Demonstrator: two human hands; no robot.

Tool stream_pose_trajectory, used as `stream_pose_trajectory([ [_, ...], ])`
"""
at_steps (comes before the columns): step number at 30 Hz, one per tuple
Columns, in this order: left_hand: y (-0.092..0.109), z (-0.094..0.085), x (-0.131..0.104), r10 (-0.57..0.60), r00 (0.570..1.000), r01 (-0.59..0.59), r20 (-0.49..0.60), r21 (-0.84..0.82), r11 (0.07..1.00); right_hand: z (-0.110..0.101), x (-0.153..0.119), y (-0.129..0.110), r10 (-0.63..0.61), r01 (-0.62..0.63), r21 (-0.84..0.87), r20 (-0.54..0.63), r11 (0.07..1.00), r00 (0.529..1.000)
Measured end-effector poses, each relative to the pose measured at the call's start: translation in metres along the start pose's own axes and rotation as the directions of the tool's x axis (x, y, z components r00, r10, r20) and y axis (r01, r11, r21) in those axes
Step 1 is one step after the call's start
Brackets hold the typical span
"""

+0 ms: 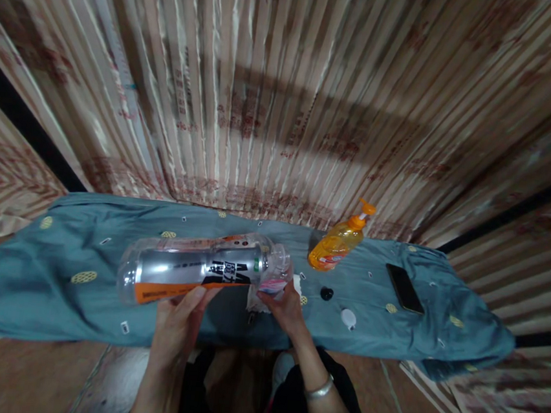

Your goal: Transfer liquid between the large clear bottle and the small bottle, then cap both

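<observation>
A large clear plastic bottle with a silver and orange label [186, 268] lies on its side in the air, its neck pointing right. My left hand [182, 311] is closed around its underside near the middle. At the neck end my right hand [290, 308] is closed on a clear, pink-marked plastic piece [273, 287] that touches or overlaps the bottle's neck; its exact kind cannot be made out. Beneath the right hand a white tissue [255, 301] lies on the cloth. Whether the bottle rests on the cloth cannot be told.
A blue-green patterned cloth [75, 307] covers the narrow table. To the right are an orange pump bottle [337, 243], a small black cap [326, 294], a white round lid [348, 318] and a black phone [404, 288]. A striped curtain [276, 102] hangs behind.
</observation>
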State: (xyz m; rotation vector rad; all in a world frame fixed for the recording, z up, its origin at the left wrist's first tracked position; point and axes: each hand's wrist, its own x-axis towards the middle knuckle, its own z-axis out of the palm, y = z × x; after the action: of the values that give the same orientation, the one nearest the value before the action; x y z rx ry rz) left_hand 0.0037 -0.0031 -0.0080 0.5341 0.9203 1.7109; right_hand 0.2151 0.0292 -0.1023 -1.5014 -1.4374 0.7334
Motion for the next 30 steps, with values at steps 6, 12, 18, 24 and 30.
stream_pose_trajectory([
  [6, 0.0037, 0.0042, -0.0021, -0.030, 0.999, 0.030, -0.011, 0.002, 1.000, 0.0004, -0.0006, -0.0022, 0.023, -0.023, -0.015, -0.003, 1.000, 1.000],
  [12, 0.0059, 0.0081, -0.0027, -0.034, 0.999, 0.034, -0.029, -0.010, 0.999, -0.0003, -0.0013, -0.0059, -0.006, 0.006, 0.007, -0.015, 1.000, 1.000],
  [18, 0.0093, 0.0095, -0.0036, -0.040, 0.999, 0.041, -0.013, 0.016, 0.999, 0.0006, -0.0016, -0.0050, -0.003, 0.003, 0.003, -0.018, 1.000, 1.000],
  [24, 0.0093, 0.0101, -0.0029, -0.030, 0.999, 0.030, -0.042, -0.010, 1.000, 0.0003, -0.0016, -0.0035, 0.003, -0.004, -0.010, -0.012, 1.000, 1.000],
  [30, 0.0053, 0.0060, -0.0017, -0.032, 0.999, 0.033, -0.030, 0.004, 0.999, -0.0002, -0.0015, -0.0038, -0.027, 0.027, -0.003, -0.021, 1.000, 0.999],
])
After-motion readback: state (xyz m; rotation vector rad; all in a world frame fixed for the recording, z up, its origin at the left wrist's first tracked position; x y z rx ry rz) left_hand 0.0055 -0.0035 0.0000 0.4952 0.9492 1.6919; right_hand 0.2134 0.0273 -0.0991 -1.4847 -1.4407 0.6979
